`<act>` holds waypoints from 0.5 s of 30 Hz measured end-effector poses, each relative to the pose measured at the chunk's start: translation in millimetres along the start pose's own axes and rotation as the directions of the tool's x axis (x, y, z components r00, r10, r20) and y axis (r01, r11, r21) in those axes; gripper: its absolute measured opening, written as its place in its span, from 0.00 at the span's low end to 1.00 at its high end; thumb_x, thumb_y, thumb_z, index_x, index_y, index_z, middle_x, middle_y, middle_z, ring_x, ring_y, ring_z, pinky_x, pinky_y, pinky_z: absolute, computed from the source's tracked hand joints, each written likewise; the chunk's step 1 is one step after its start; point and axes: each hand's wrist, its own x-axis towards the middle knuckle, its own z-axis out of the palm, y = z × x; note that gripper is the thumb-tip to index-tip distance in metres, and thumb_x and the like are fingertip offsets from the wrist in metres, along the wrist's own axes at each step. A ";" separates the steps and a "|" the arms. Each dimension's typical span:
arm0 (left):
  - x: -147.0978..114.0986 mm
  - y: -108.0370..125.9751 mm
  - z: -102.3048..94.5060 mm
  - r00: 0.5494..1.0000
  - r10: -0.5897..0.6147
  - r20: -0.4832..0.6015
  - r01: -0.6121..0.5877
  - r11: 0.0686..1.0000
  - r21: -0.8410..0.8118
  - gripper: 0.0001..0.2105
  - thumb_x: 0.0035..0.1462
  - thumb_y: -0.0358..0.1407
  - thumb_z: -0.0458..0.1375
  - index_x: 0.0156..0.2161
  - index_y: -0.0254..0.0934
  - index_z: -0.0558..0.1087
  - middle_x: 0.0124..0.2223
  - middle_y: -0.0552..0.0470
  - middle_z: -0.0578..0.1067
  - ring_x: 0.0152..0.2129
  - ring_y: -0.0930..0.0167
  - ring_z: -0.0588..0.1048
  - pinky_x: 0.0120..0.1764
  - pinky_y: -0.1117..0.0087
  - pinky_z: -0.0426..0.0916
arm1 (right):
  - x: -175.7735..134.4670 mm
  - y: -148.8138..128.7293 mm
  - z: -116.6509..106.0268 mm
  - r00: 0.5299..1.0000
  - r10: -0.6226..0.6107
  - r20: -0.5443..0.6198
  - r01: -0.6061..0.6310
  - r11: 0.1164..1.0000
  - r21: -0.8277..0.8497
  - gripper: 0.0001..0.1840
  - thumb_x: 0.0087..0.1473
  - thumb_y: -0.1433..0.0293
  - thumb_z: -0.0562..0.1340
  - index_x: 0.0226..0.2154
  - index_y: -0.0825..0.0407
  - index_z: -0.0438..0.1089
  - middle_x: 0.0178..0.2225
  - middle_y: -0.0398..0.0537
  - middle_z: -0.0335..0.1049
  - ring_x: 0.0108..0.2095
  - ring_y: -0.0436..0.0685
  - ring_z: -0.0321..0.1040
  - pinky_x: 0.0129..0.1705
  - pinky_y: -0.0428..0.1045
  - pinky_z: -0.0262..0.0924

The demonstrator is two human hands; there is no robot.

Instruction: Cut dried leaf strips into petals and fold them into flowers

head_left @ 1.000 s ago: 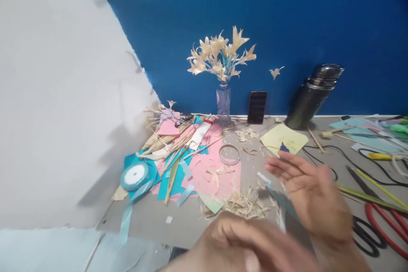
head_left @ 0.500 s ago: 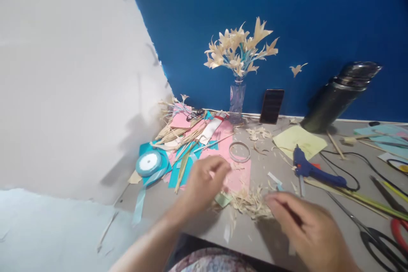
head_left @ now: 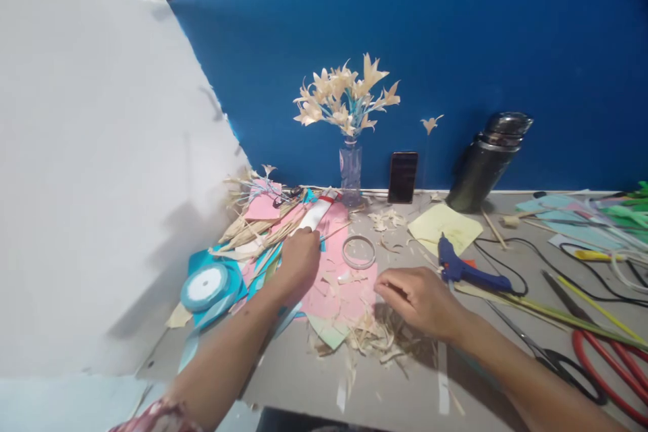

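At the near side of the worktop point(head_left: 296, 378), a heap of pale shavings point(head_left: 377, 339) lies beside a light green paper point(head_left: 330, 332). To its right are black-handled scissors point(head_left: 572, 372) and, beyond them, a red-handled pair point(head_left: 607, 366). The right hand point(head_left: 414, 298) is just past the heap, near the edge of a pink paper point(head_left: 334, 293), its fingers curled in toward the thumb; whether they pinch anything I cannot tell. A blue glue gun point(head_left: 472, 275) lies to the right of it, and a spool of blue ribbon point(head_left: 205, 287) far to the left. The left hand point(head_left: 301, 258), back upward and fingers bent down, is at the near end of a white strip point(head_left: 314, 213) with a red band, beside dried leaves point(head_left: 266, 224); its fingertips are hidden, so its grip cannot be told. A pale ring point(head_left: 359, 266) lies between the hands, a little farther off. Past a yellow paper point(head_left: 445, 226) are a leaning dark flask point(head_left: 484, 165), an upright phone point(head_left: 403, 177), and a clear bottle point(head_left: 350, 170) holding cream flowers point(head_left: 344, 96), all before the blue wall point(head_left: 455, 27).
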 end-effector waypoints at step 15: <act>-5.5 20.5 -19.5 0.999 0.038 0.027 -0.026 0.935 -0.354 0.10 0.59 0.35 0.51 0.28 0.38 0.70 0.30 0.52 0.74 0.31 0.67 0.71 0.37 0.67 0.65 | 10.4 14.4 8.4 0.889 0.458 0.028 -0.351 0.639 0.685 0.15 0.57 0.59 0.62 0.32 0.55 0.73 0.23 0.43 0.69 0.17 0.46 0.55 0.19 0.44 0.48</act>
